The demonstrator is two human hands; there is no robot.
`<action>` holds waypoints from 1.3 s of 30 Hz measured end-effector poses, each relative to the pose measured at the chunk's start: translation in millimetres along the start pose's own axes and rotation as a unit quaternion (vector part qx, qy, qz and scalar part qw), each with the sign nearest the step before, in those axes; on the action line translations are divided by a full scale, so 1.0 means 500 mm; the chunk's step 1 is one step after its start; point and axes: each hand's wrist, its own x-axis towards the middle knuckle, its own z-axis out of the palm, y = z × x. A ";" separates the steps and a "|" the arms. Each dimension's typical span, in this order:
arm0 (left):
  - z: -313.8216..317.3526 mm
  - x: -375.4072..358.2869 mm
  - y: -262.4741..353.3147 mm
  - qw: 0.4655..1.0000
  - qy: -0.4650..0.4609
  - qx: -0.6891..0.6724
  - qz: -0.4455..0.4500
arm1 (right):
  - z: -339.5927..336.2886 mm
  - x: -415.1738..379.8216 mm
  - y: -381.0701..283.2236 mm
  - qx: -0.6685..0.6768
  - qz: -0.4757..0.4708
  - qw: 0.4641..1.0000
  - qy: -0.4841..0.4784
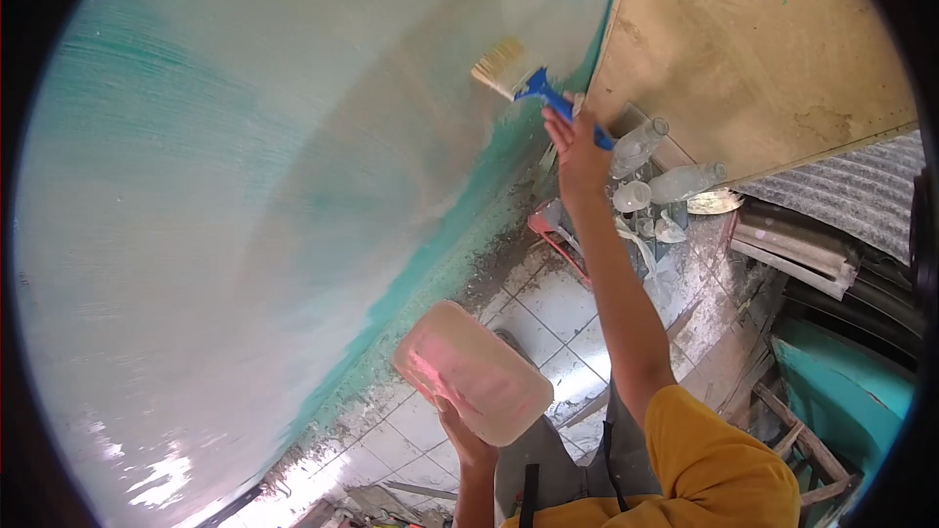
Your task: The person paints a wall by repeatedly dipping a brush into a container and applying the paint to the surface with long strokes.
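My right hand (pixel 579 152) is closed around the blue handle of a paintbrush (pixel 533 85), its pale bristles up against the wall. The wall (pixel 323 137) carries whitish paint over green, with streaky green showing at the left and along its lower edge. Lower down, my left hand (pixel 462 433) grips a translucent plastic container (pixel 474 372) by its near side. Pink marks run along the container, and it is held tilted in front of my legs.
Clear glass bottles (pixel 690 181) lie in the corner beside a tan board (pixel 753 59). Below them is a red-framed object (pixel 559 235). Corrugated sheets (pixel 861 186) and a wooden frame (pixel 807 440) are at the right. Debris (pixel 377 506) covers part of the tiled floor (pixel 533 328).
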 end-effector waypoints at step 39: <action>-0.013 0.011 -0.022 0.999 0.001 0.023 0.022 | -0.195 0.005 0.289 -0.087 0.178 0.966 0.169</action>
